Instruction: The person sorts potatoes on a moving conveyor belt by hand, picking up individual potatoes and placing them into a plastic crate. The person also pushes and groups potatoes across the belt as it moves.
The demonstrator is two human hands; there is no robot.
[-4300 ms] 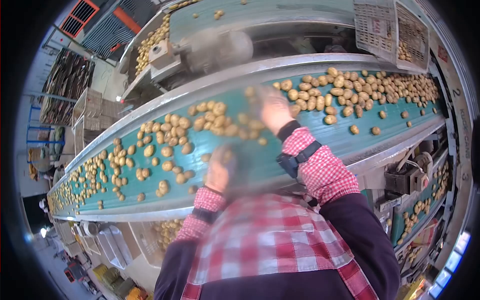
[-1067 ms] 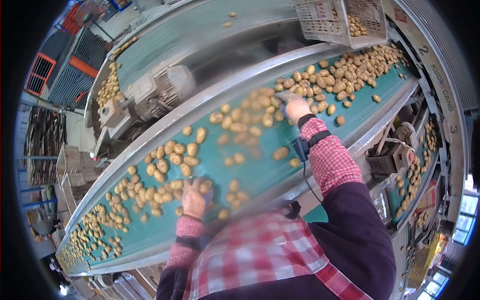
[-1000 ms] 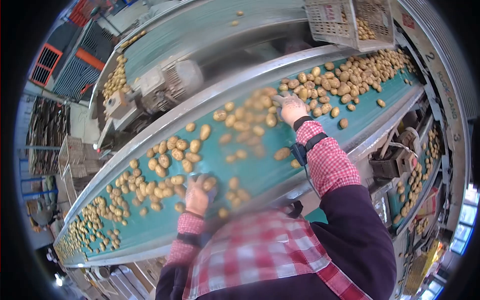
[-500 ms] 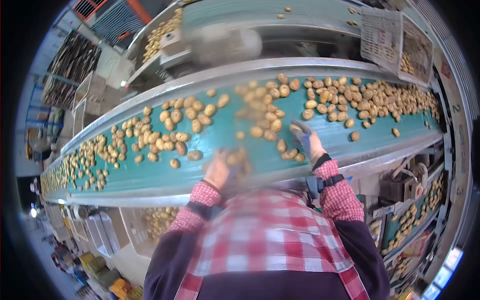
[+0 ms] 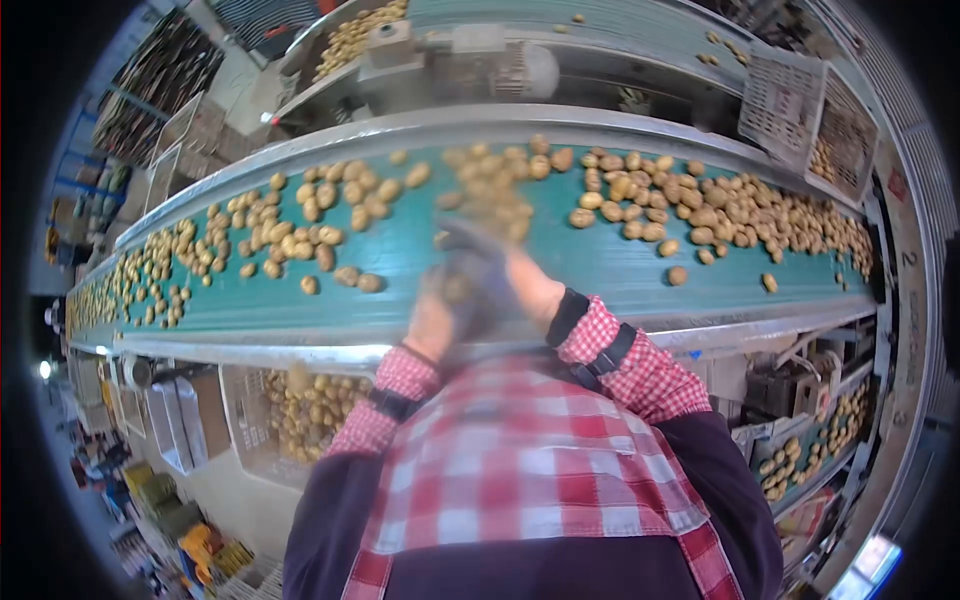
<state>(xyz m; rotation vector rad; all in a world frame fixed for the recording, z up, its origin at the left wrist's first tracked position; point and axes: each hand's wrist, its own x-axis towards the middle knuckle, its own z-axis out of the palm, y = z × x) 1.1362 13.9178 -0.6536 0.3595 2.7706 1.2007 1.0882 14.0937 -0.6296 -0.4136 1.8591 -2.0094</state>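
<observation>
My left hand (image 5: 436, 310) is low over the green belt near its front rail, blurred, with a potato (image 5: 456, 289) at its fingers. Just right of it and overlapping it in this view, my gloved right hand (image 5: 490, 268) reaches leftward with its fingers stretched out, also smeared. Right beyond my fingertips lies a blurred cluster of potatoes (image 5: 492, 190) on the conveyor belt (image 5: 400, 265). More potatoes (image 5: 300, 235) spread along the belt to the left, and a dense heap of potatoes (image 5: 715, 205) covers its right part.
A metal rail (image 5: 330, 353) edges the belt in front of me. Below it at left stands a crate (image 5: 240, 415) with potatoes. A tilted white plastic crate (image 5: 785, 105) rests at the far right. Behind the belt are a motor (image 5: 525, 70) and a second conveyor (image 5: 640, 35).
My right hand has swept left across the belt to beside my left hand. The left hand has shifted only slightly. A potato blurs above the crate below the rail.
</observation>
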